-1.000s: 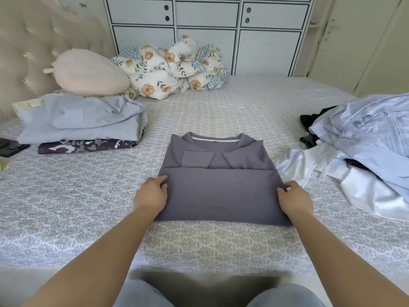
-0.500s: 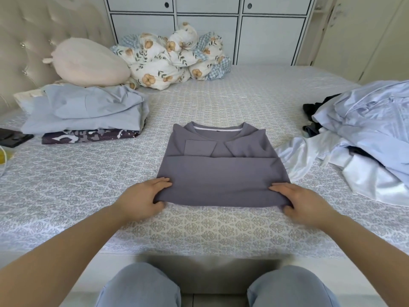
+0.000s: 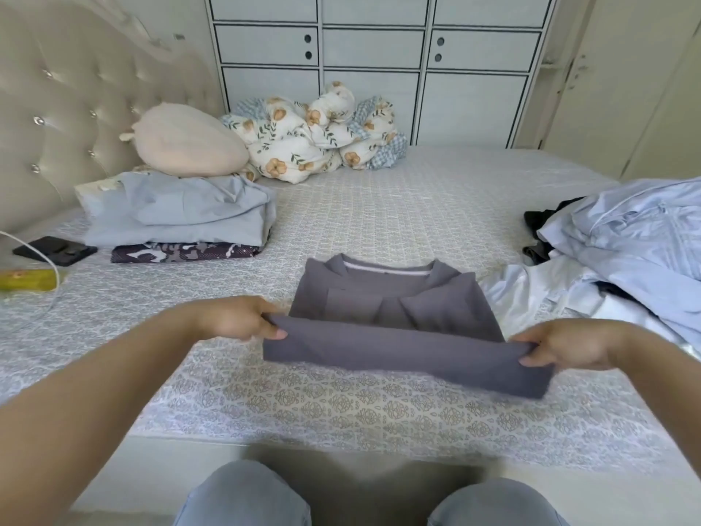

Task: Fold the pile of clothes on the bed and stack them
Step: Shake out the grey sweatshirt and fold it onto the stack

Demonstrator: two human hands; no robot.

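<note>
A half-folded grey shirt lies in the middle of the bed, collar away from me. Its near edge is lifted off the bed. My left hand pinches the near left corner and my right hand pinches the near right corner. A stack of folded clothes, light blue on top of a dark patterned piece, sits at the left. An unfolded pile of light blue and white clothes lies at the right.
A beige cushion and a floral bundle of bedding lie at the head of the bed, before white cabinets. A black phone, a white cable and a yellow object are at the far left.
Both hands slid to the shirt's near corners, gripped them and raised the near edge off the bed. The camera tilted up.
</note>
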